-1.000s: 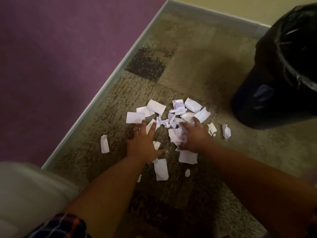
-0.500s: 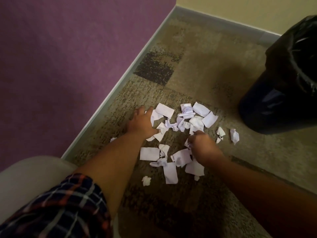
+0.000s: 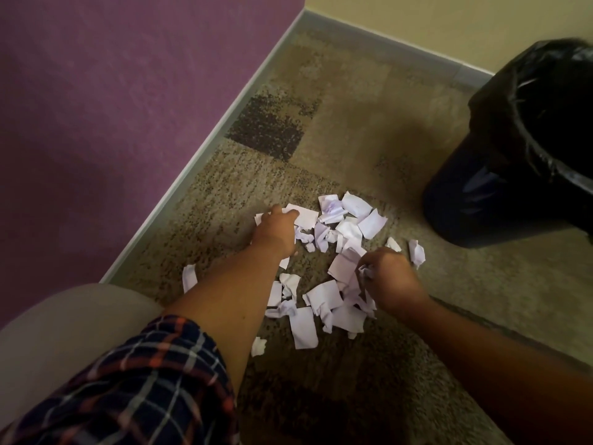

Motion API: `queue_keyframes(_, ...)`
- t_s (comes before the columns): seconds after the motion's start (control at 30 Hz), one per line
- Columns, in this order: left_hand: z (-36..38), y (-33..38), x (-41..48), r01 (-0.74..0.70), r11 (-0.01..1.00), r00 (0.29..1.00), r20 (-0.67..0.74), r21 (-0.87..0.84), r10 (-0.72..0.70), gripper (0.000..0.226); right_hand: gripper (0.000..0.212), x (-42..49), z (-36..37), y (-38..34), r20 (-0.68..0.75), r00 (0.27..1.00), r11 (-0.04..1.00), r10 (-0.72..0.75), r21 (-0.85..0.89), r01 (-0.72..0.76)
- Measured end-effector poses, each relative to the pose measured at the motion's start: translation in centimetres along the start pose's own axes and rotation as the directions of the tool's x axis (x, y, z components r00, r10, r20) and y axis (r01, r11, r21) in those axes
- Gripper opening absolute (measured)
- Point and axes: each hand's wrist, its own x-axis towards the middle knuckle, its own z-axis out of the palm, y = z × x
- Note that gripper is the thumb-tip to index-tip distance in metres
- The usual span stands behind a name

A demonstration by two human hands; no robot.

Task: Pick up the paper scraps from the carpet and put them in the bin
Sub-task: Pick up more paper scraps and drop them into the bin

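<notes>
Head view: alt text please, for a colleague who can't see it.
The right hand grips a crumpled scrap and the left hand touches the far scraps of a white paper scatter on brown carpet. A black-lined bin stands to the right.

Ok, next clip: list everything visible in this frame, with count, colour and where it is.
paper scraps: many, overlapping, no exact count; white-lilac; piled on the carpet mid-frame, a few strays around
carpet: one; brown patchwork; the floor
bin: one; black, with a black liner; upper right, beyond the pile
purple wall: one; left
cream wall: one; top right
baseboard: grey; along both walls
knee: one, probably; beige; lower left
sleeve: one; navy plaid with orange and white; lower left, on the left arm
left hand: one; on the pile's far-left scraps, grip unclear
right hand: one; right of the pile, gripping a crumpled scrap
</notes>
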Motion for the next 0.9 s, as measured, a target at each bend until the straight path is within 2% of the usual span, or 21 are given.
queue_keyframes(0.1, 0.0, 0.0, -0.2, 0.001, 0.998, 1.0, -0.012, -0.058, -0.002, 0.056, 0.022, 0.2, -0.2, -0.5, -0.017, 1.0, 1.0, 0.005, 0.02, -0.005)
queue_keyframes(0.27, 0.0, 0.0, -0.4, 0.016, 0.988, 0.995, -0.098, -0.151, -0.031, 0.039, 0.025, 0.4, -0.1, -1.0, -0.001, 1.0, 0.999, -0.013, 0.044, 0.013)
queue_keyframes(0.43, -0.3, 0.4, -1.0, 0.015, 0.972, 0.994, -0.104, -0.236, -0.041, 0.042, 0.028, 0.7, -0.2, -0.7, 0.022, 1.0, 0.999, 0.006, 0.048, -0.007)
queue_keyframes(0.53, -0.4, 0.2, -1.3, 0.057, 0.97, 0.99, -0.109, -0.237, -0.085, 0.035, 0.032, 1.0, -0.5, -0.8, 0.018, 1.0, 0.996, 0.013, 0.086, -0.014)
queue_keyframes(0.63, -0.4, 0.2, -1.7, 0.079, 0.942, 0.991, -0.079, -0.325, -0.11, 0.033, 0.026, 1.5, -1.2, -1.2, -0.009, 1.0, 0.991, 0.011, 0.135, -0.01)
queue_keyframes(0.7, -1.3, 0.8, -2.2, 0.152, 0.88, 0.98, -0.044, -0.45, -0.192, 0.039, 0.021, 2.0, -2.2, -1.7, -0.035, 0.999, 0.988, -0.009, 0.155, 0.015)
queue_keyframes(0.77, -3.0, 2.3, -2.7, 0.203, 0.759, 0.963, -0.014, -0.618, -0.269, 0.044, 0.017, 2.5, -3.9, -2.2, -0.078, 0.997, 0.982, -0.028, 0.185, 0.042)
queue_keyframes(0.9, -7.9, 5.9, -3.6, 0.066, 0.598, 0.964, -0.104, -0.799, -0.246, 0.044, 0.011, 3.4, -9.2, -2.9, -0.193, 0.981, 0.933, 0.015, 0.354, 0.056)
